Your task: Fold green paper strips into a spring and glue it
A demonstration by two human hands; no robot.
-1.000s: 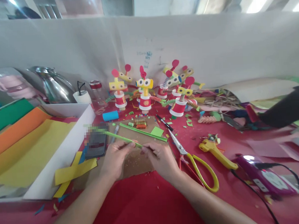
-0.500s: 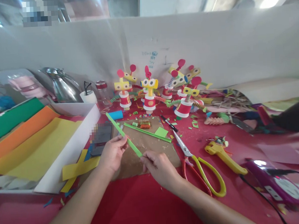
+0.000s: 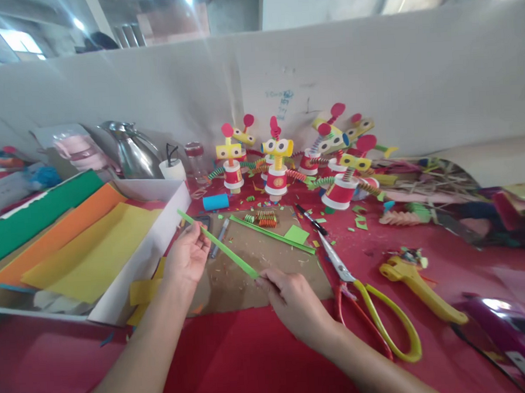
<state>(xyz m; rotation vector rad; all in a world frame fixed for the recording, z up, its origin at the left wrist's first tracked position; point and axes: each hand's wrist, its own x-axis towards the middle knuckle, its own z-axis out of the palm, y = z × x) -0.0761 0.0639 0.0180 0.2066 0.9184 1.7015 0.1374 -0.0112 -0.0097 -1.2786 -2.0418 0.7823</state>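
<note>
A bright green paper strip (image 3: 228, 252) slants between my two hands above a brown cardboard mat (image 3: 232, 289). My left hand (image 3: 188, 253) is closed on it towards its upper end, thumb and fingers around the edge. At the lower end, my right hand (image 3: 294, 300) pinches the strip between thumb and fingers. A second green strip (image 3: 273, 236) lies on the mat beyond my hands, with a small green paper square (image 3: 297, 234) beside it. Folded paper springs (image 3: 267, 219) sit behind that strip, and a grey pen (image 3: 220, 237) lies near my left fingers.
Large scissors (image 3: 348, 280) and a yellow-handled tool (image 3: 421, 288) lie to the right. Several paper-cup figures (image 3: 276, 175) stand at the back. On the left is a white box (image 3: 149, 258) with coloured paper sheets; a blue paper roll (image 3: 216, 202) lies behind the mat.
My left hand has moved along the strip towards its upper end, and its fingers have opened slightly. My right hand keeps the lower end. The whole view has shifted left.
</note>
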